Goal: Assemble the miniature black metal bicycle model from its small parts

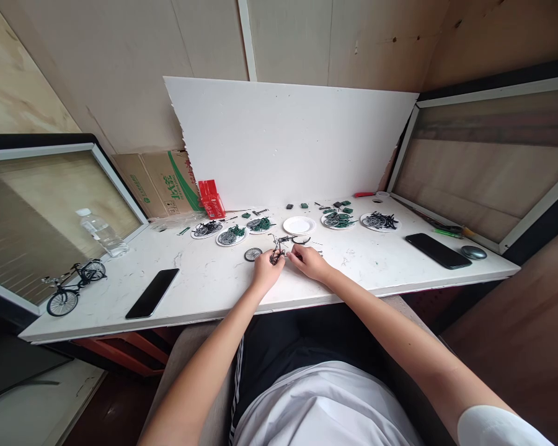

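My left hand (266,272) is closed on a small black model bicycle part (277,255), held just above the table near its front edge. Close beside it, my right hand (309,262) has thumb and forefinger pinched together. Whatever lies between those fingertips is too small to make out. A loose spoked wheel (253,254) rests on the white table left of my left hand. Behind the hands lies another thin black bicycle piece (298,240). A whole black model bicycle (77,285) stands at the table's left end.
Paper plates of black and green parts line the back, around a bare white plate (299,225). Phones lie left (152,293) and right (437,250), the right one near a mouse (473,253). A red box (211,199) and water bottle (102,234) stand left.
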Demonstrator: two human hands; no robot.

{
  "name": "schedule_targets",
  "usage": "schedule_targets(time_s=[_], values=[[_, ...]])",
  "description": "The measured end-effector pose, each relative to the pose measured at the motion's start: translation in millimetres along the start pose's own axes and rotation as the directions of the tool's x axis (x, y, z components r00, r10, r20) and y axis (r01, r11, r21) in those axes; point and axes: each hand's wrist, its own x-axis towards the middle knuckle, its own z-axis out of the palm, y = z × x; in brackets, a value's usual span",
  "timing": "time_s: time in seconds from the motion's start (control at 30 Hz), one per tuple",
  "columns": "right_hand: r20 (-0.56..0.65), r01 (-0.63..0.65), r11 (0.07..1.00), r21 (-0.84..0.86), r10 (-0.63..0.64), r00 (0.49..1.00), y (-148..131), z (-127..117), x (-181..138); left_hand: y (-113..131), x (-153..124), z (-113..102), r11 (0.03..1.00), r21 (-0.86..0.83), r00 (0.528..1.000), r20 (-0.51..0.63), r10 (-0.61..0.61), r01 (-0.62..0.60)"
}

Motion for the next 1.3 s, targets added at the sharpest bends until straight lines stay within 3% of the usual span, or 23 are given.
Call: schedule_targets(time_s=[1.3], values=[[0.027,0.009,0.998,-0.057,-0.007,1.0,2.8,1.0,1.4,-0.2,0.3,0.5,1.0,-0.016,1.0,0.002,-0.01,0.01]])
